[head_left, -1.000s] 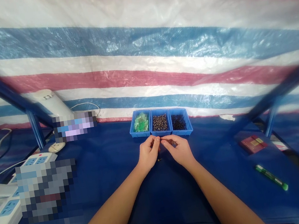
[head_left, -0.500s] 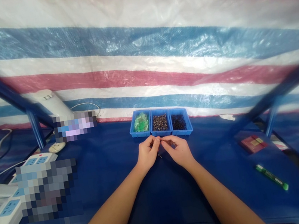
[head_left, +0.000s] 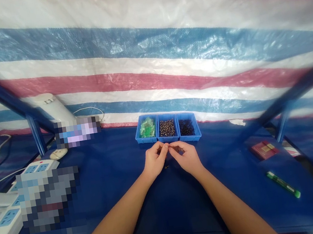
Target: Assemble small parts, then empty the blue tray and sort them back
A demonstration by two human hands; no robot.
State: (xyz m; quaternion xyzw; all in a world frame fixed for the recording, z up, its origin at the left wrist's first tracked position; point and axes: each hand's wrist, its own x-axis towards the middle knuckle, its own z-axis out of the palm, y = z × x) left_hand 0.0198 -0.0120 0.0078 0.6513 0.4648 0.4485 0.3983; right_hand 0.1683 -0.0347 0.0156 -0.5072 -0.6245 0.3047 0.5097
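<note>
3 blue plastic bins [head_left: 168, 139] are lined up side by side on a dark blue table [head_left: 104, 184]. Green pieces in clear plastic [head_left: 147, 128] are held in the left bin, brass-toned metal parts [head_left: 167, 128] in the middle bin and small black parts [head_left: 186, 128] in the right bin. Just in front of them, the left hand [head_left: 154, 160] and right hand [head_left: 188, 155] are brought tip to tip, thumb and forefinger drawn together on each; whether anything is pinched there cannot be made out. A tiny dark piece [head_left: 167, 167] is seen just beside the left hand; whether it is held or lying loose cannot be told. To the right, a green tube [head_left: 283, 184] and a red box [head_left: 264, 150] are placed well apart.
</note>
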